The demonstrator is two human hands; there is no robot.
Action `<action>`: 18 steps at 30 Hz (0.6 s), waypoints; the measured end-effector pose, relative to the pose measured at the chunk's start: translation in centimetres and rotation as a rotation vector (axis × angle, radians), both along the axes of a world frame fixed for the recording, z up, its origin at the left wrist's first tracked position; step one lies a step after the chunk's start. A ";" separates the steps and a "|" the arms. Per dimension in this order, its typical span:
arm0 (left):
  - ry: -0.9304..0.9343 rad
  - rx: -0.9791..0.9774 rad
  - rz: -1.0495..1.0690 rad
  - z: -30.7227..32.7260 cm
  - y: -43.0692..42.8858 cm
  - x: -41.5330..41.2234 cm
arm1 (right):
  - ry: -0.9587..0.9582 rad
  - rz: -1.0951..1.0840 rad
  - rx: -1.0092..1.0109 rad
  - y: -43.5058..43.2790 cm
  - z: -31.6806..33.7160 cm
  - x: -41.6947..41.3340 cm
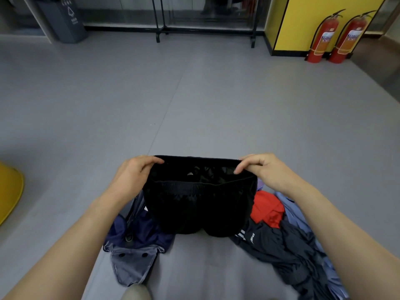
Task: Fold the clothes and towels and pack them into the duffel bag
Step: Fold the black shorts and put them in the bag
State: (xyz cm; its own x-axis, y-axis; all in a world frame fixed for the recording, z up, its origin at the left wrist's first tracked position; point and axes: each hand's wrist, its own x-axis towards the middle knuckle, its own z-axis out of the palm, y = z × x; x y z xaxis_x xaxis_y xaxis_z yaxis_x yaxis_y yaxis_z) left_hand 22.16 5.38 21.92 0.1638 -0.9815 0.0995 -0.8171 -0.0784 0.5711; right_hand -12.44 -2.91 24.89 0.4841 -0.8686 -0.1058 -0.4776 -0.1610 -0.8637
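You hold the black shorts (198, 200) up above the floor (194, 94), left hand (132, 172) and right hand (263, 169) each pinching an end of the waistband, which runs left to right; the legs hang down.

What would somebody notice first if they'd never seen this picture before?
Probably the black shorts held up in the middle, with the left hand and right hand pinching the waistband's ends. Next come the red fire extinguishers by the yellow wall at far right, and a bright red garment in the floor pile.
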 end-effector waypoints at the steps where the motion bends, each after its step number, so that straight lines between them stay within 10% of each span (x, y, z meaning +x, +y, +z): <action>1: -0.001 -0.001 0.002 0.1 0.0 -0.1 | 0.051 0.007 -0.030 -0.1 -0.3 0.1; 18: -0.024 0.072 0.020 0.5 0.2 1.1 | 0.348 -0.055 -0.185 -1.0 -1.2 -0.1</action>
